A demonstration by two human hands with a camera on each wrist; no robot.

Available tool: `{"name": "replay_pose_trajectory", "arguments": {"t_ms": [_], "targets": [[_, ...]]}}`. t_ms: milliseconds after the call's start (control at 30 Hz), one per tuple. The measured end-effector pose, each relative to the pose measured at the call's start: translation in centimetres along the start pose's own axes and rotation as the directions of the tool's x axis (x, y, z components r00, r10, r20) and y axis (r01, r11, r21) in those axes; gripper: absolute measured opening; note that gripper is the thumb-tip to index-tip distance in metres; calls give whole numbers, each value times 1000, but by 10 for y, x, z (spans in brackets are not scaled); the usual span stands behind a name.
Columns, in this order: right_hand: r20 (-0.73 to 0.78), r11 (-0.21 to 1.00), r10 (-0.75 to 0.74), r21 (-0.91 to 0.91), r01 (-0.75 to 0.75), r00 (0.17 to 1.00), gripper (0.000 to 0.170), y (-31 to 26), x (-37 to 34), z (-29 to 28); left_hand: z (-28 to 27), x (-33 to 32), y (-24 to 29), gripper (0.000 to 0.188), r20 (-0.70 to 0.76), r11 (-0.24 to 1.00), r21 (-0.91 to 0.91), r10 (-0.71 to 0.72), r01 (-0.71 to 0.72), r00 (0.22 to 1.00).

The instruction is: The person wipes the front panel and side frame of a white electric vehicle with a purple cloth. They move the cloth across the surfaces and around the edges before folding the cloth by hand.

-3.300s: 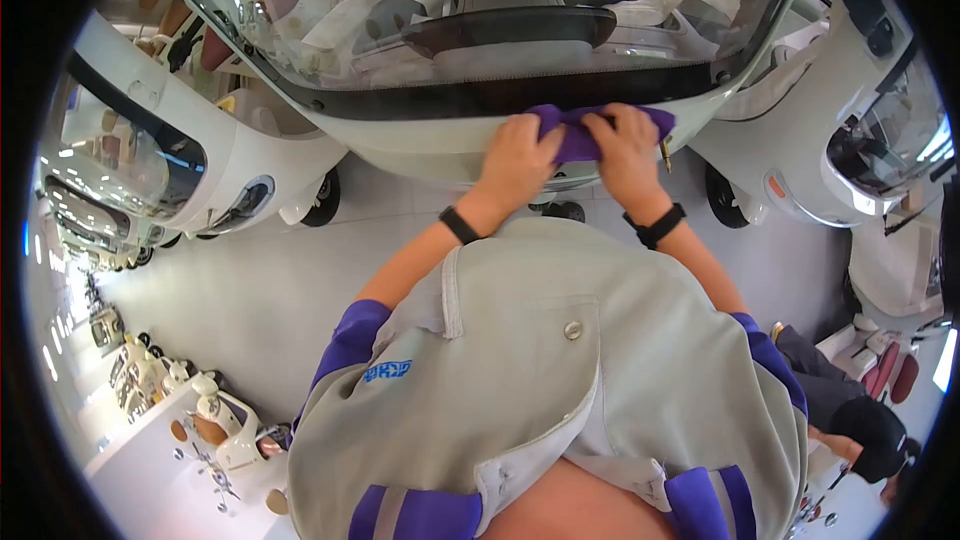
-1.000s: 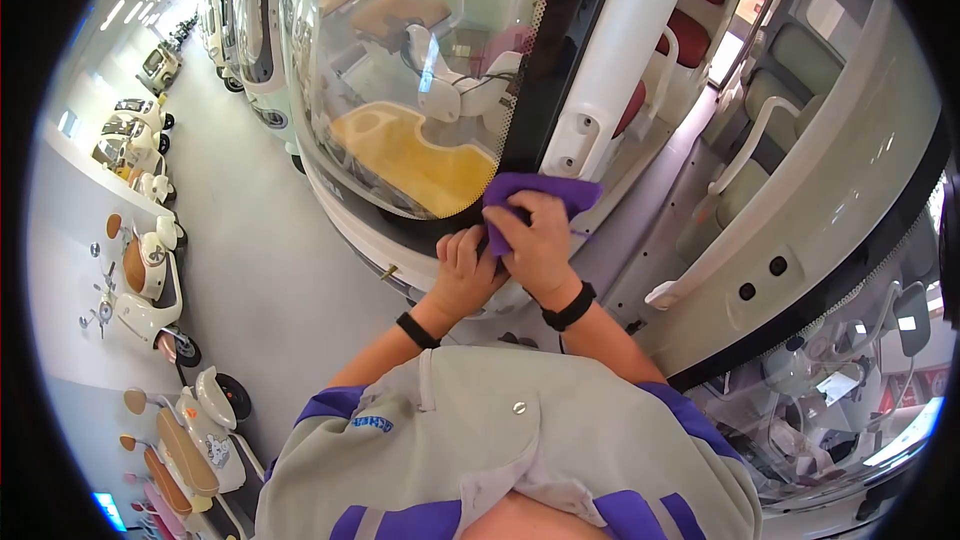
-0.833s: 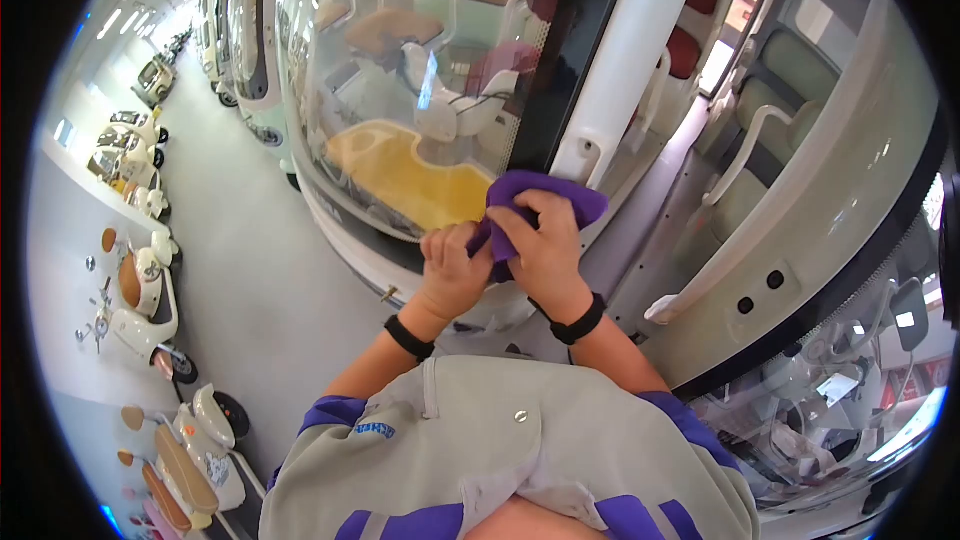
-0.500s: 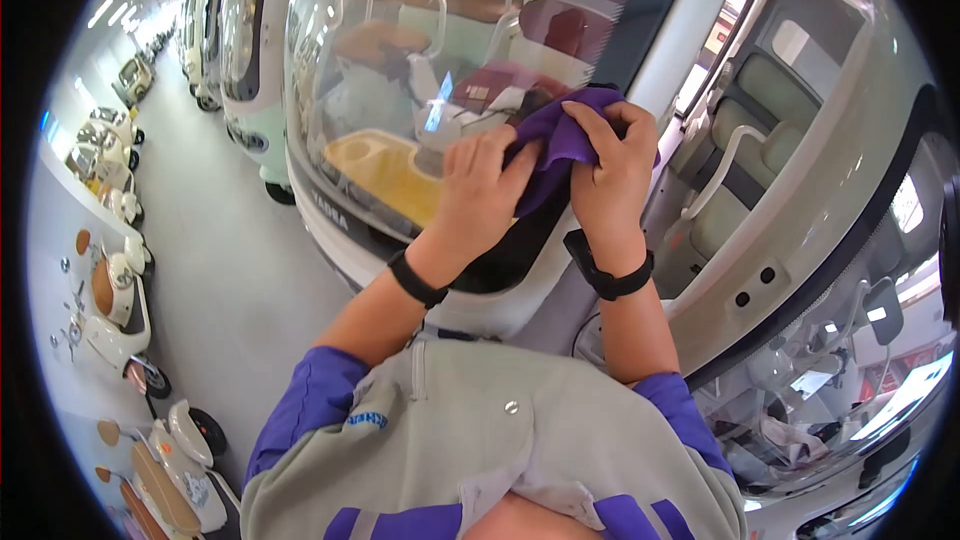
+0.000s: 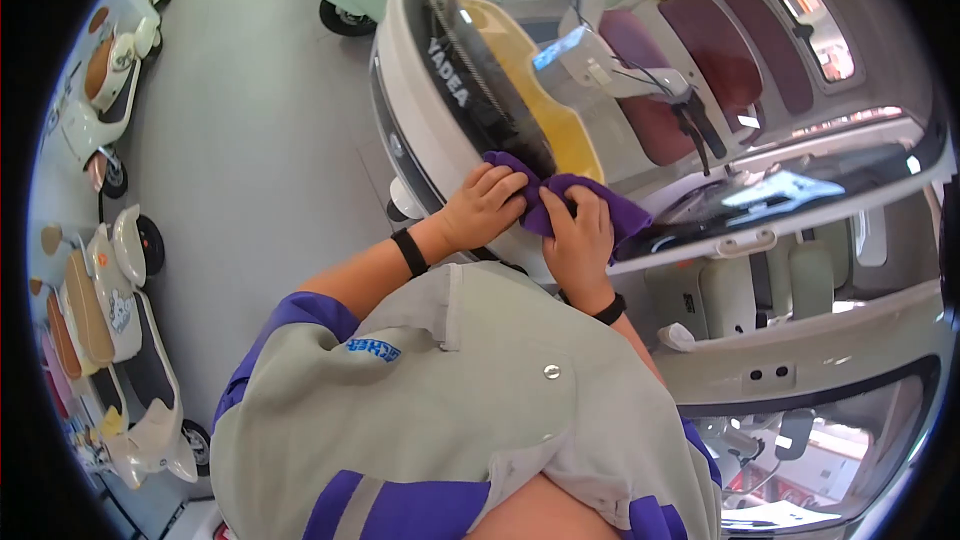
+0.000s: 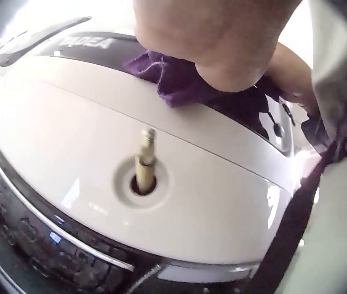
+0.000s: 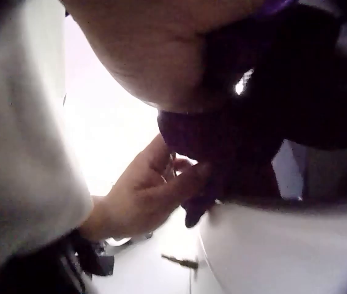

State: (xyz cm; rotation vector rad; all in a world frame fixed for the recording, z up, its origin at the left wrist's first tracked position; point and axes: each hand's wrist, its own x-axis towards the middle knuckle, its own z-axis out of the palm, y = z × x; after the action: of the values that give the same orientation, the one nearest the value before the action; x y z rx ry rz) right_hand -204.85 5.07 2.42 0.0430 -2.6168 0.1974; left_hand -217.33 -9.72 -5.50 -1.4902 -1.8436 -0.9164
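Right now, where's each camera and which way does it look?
Head: on the head, facing forward and down at the cloth and vehicle; shows left hand, right hand, shirt.
Left wrist: on that wrist, facing the vehicle's white front and peg; some of the left hand shows on top.
Right wrist: on that wrist, facing the cloth; shows both hands.
Head and left wrist share the cloth and YADEA letters.

The left hand (image 6: pixel 222 37) touches a purple cloth (image 6: pixel 185 84) along the far side of a white panel (image 6: pixel 69 135); nearer, a brass-coloured peg (image 6: pixel 147 150) protrudes from a round hole (image 6: pixel 152 187).
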Motion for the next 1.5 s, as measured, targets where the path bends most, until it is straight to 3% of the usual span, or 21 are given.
{"name": "replay_pose_trajectory", "arguments": {"t_ms": [200, 233, 367, 467, 567, 700, 800, 867, 933, 1033, 1133, 1200, 1267, 1333, 1367, 1500], "targets": [[96, 993, -109, -32, 113, 989, 43, -47, 101, 27, -25, -5, -69, 26, -79, 918, 76, -382, 388, 921], [101, 990, -131, -43, 136, 986, 42, -51, 108, 35, -28, -5, -80, 25, -76, 899, -6, -437, 438, 896], [223, 976, -162, -105, 189, 961, 35, -59, 98, 51, -27, -33, -101, 18, -21, 934, -180, -319, 310, 948], [320, 973, -153, -114, 199, 935, 32, -57, 71, 58, -23, -71, -83, 14, 215, 906, -266, -277, 329, 937], [400, 965, -193, -89, 248, 896, 29, -59, 73, 74, -14, -95, -71, 15, 141, 891, -314, -298, 328, 944], [292, 936, -292, -107, 335, 911, 26, -72, 139, 102, -8, -85, -103, 23, -37, 820, -270, -533, 505, 845], [228, 895, -369, -173, 411, 901, 21, -77, 203, 138, -1, -76, -162, 44, -77, 677, -266, -724, 686, 685], [182, 873, -415, -197, 446, 891, 16, -78, 239, 165, 8, -71, -206, 49, -207, 652, -276, -758, 706, 619], [164, 854, -437, -231, 465, 884, 17, -79, 262, 183, 2, -64, -232, 46, -181, 577, -344, -815, 741, 551], [194, 899, -351, -205, 387, 916, 17, -84, 262, 188, 1, -64, -235, 47, -168, 589, -347, -805, 730, 569], [280, 924, -274, -188, 333, 920, 28, -88, 228, 165, -12, -66, -186, 43, -59, 596, -380, -779, 707, 625], [275, 943, -251, -148, 299, 928, 16, -88, 195, 145, -16, -75, -144, 52, 220, 561, -385, -716, 733, 663], [334, 964, -183, -124, 236, 925, 14, -84, 155, 127, -8, -87, -99, 45, 226, 679, -400, -578, 616, 784], [385, 977, -94, -141, 159, 918, 18, -80, 114, 111, 2, -94, -73, 33, 123, 874, -366, -296, 321, 947], [362, 979, -72, -151, 135, 929, 21, -78, 96, 106, -4, -92, -72, 22, 108, 863, -408, -279, 299, 954], [334, 977, -48, -182, 114, 941, 32, -75, 74, 101, -14, -93, -86, 23, 276, 821, -413, -300, 395, 913]]}}
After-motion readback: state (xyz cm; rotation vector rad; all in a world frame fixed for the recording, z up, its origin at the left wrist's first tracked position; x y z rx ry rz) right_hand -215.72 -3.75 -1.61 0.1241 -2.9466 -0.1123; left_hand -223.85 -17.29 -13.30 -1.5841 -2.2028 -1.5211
